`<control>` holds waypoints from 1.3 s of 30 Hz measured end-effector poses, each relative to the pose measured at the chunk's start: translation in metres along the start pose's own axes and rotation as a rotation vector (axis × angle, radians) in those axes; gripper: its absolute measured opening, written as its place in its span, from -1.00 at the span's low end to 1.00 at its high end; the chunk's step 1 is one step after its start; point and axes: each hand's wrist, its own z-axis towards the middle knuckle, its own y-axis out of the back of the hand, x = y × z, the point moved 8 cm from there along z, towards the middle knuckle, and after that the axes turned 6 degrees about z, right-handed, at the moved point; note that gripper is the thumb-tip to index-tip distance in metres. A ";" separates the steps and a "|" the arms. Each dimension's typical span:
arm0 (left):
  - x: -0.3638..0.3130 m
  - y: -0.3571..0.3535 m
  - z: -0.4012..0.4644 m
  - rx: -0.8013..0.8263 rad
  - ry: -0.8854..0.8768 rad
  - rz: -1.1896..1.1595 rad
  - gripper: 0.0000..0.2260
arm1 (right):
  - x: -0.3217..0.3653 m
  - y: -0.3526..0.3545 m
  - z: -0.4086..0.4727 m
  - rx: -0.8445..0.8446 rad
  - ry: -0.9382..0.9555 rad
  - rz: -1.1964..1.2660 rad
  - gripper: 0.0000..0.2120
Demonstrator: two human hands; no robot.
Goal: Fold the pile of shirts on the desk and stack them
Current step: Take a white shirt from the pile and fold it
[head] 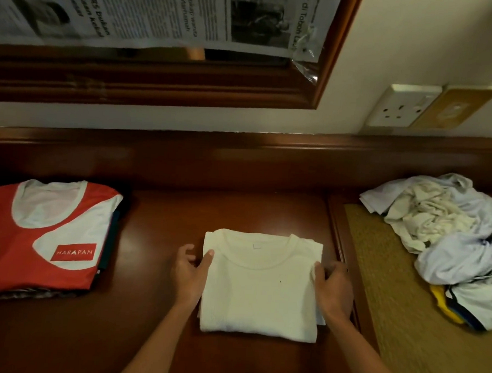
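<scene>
Scene: a folded cream cotton T-shirt (261, 284) lies at the centre of the dark wooden bench (151, 329).
Fingers: left hand (189, 274) and right hand (333, 290) pinch its side edges, thumbs on top.
Technique: lift level, keeping both edges taut so the folds hold.
Stack: red-and-white jersey (45, 233) tops it, left.
Pile: crumpled white shirts (447, 239), right.

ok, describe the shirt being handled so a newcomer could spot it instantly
On the wooden desk, look at the middle, between the folded stack at left and the crumpled pile at right. The cream shirt lies there folded into a neat rectangle, collar up, left hand and right hand gripping its sides. It alone is plain, with no print.
</scene>
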 end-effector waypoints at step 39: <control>0.033 -0.004 -0.078 0.156 0.040 -0.129 -0.83 | -0.001 -0.009 -0.064 0.279 0.026 -0.016 -0.62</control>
